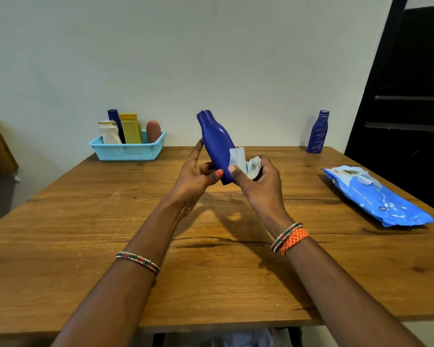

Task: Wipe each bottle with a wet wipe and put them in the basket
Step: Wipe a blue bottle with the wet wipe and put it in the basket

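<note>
Nearest the camera, two bare forearms extend forward over the wooden table (pixel 85 246), a beaded bangle (pixel 137 262) on the left wrist, a beaded bangle with an orange woven band (pixel 293 239) on the right.

Taking the blue bottle (pixel 217 144) held above the table's middle as landmark: the left hand (pixel 197 176) is clamped on its lower body, thumb across the front near the base, fingers behind. The bottle tilts, its neck leaning up and to the left; no label or print is visible on it. The right hand (pixel 258 181) is closed around a crumpled white wet wipe (pixel 246 164), which it presses against the bottle's lower right side.

Right of the bottle and nearer the camera, a blue wipes pack (pixel 376 199) lies flat on the table; white print runs along it but is too small and skewed to read. Far right of the bottle, at the table's back edge, a second blue bottle (pixel 318 132) stands upright with pale streaks on its body.

Left of the held bottle, against the wall, a light-blue basket (pixel 125 151) holds a white bottle (pixel 109 132), a dark blue bottle (pixel 115 121), a yellow tube (pixel 130 128) and a brownish bottle (pixel 153 131), all upright; no legible writing.
</note>
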